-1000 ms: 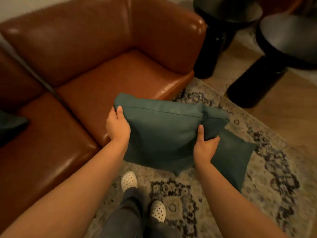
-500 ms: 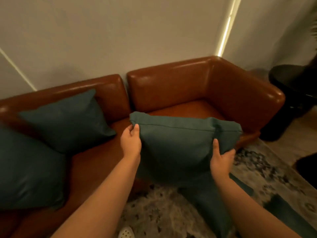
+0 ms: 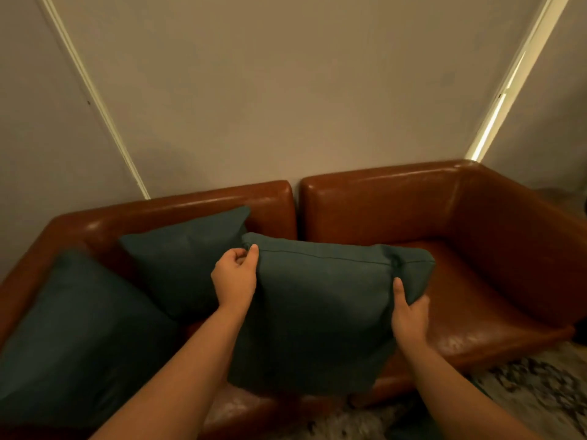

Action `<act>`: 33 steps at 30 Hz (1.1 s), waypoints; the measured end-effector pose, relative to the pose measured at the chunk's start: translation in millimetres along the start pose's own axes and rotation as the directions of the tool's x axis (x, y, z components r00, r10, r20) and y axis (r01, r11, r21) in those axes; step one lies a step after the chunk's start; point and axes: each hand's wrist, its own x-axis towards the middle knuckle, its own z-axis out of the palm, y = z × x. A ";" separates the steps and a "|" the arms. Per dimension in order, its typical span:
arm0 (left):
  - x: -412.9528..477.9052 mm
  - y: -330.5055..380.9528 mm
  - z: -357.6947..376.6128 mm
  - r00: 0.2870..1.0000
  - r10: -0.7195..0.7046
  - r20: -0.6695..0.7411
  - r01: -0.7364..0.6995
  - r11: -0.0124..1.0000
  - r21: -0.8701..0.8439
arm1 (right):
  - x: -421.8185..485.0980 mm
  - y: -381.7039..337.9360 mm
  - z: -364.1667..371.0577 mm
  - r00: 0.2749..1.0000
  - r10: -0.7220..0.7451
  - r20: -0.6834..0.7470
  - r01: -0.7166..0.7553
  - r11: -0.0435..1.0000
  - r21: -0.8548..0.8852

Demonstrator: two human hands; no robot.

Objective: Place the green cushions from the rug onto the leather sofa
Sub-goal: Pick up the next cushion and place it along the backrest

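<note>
I hold a dark green cushion (image 3: pixel 320 312) upright above the middle of the brown leather sofa (image 3: pixel 476 281). My left hand (image 3: pixel 235 277) grips its upper left corner. My right hand (image 3: pixel 409 315) grips its right edge, thumb on the front face. Two more green cushions rest on the sofa's left half: one (image 3: pixel 187 258) leans on the backrest just left of my left hand, and a bigger-looking one (image 3: pixel 76 338) sits nearer at the far left. The sofa's right seat is bare leather.
A plain wall (image 3: pixel 286 90) rises behind the sofa, with a bright strip of light at the upper right. A patterned grey rug (image 3: pixel 533 385) shows at the bottom right below the sofa's front edge. The sofa's right armrest (image 3: pixel 524 236) bounds the bare seat.
My view has risen from the rug to the sofa and wall. The held cushion has gone from above the rug up and forward over the sofa seat, both hands gripping it throughout.
</note>
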 end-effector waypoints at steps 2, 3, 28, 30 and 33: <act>16.1 3.4 -0.3 0.999 0.042 0.006 -0.042 0.999 0.014 | 5.1 -2.2 14.7 1.000 0.020 0.009 -0.020 1.000 0.007; 22.9 5.4 0.5 0.998 0.061 0.016 -0.061 0.998 0.020 | 6.7 -1.6 20.7 0.999 0.035 0.010 -0.035 0.999 0.014; 93.9 80.2 184.0 0.864 0.490 0.115 -0.502 0.823 0.266 | 165.6 -44.6 102.6 0.939 -0.152 0.308 0.238 0.934 -0.267; 97.7 82.8 200.8 0.849 0.512 0.132 -0.525 0.789 0.317 | 175.1 -60.2 111.2 0.767 -0.360 0.531 0.530 0.822 -0.210; 101.7 84.6 218.2 0.826 0.542 0.154 -0.554 0.735 0.391 | 197.0 -86.6 130.3 0.482 -0.458 0.747 0.792 0.593 -0.147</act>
